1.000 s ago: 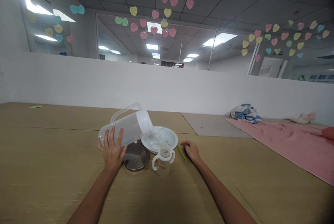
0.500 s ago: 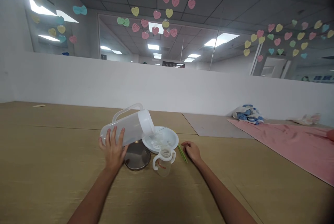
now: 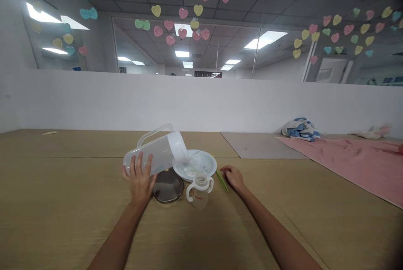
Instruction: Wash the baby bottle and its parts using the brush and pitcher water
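My left hand (image 3: 139, 182) is closed round the body of a translucent plastic pitcher (image 3: 157, 154) with a white rim. The pitcher lies tilted on its side, its mouth over the left edge of a white bowl (image 3: 206, 165). Clear pieces or liquid show in the bowl, too faint to name. In front of the bowl stands a clear baby bottle (image 3: 200, 198) with two white handles and an uncovered mouth. Beneath the pitcher rests a round steel lid or plate (image 3: 168, 186). My right hand (image 3: 233, 176) lies on the table, fingers loosely curled, beside a thin green strip (image 3: 222, 181).
A pink cloth (image 3: 346, 158) spreads over the table's right side, with a blue-and-white crumpled cloth (image 3: 300, 129) behind it. A grey sheet (image 3: 261, 146) lies at the back. A white low wall (image 3: 141, 100) closes off the table's far edge.
The camera view has tilted and shifted slightly. The pitcher stays tilted over the bowl in my left hand, and my right hand keeps its place on the table.
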A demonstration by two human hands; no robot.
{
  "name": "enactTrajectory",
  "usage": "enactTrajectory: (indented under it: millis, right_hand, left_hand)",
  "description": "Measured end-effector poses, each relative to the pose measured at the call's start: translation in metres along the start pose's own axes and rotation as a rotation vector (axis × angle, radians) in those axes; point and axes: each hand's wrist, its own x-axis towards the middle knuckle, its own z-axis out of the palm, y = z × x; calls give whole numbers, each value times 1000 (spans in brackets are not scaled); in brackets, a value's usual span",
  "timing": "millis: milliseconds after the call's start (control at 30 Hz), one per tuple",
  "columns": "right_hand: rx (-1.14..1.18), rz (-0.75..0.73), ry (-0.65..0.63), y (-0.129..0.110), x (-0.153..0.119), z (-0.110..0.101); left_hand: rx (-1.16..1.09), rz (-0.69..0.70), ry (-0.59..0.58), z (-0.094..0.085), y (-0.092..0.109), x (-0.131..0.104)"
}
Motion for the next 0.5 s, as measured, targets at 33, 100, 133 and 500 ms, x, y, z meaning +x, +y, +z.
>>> enactTrajectory:
  millis: [33, 100, 133, 500]
  right_hand:
    - [-1, 0, 0, 0, 0, 0]
    - [-6, 2, -1, 0, 0, 0]
    - [-9, 4, -2, 0, 0, 0]
    - [-27, 12, -1, 0, 0, 0]
  left_hand:
    - [5, 2, -3, 0, 0, 0]
    - [9, -6, -12, 1, 1, 0]
    - [7, -19, -14, 0, 1, 0]
    - [-188, -330, 21, 0, 4, 2]
